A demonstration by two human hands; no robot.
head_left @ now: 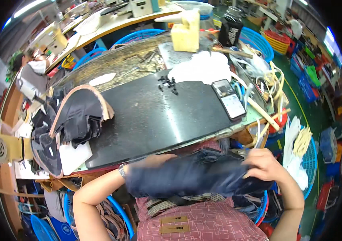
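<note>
Dark denim piece (195,174) lying left-right; right hand (265,164) gripping, left hand (155,160) unclear.

Dark navy fabric piece (191,174) — bunched, blurred, possibly denim — held crosswise over lap, below black table edge.

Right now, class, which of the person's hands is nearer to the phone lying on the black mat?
Right. The right hand grips the dark fabric bundle just below the phone; the left hand sits farther away, lower left.
</note>
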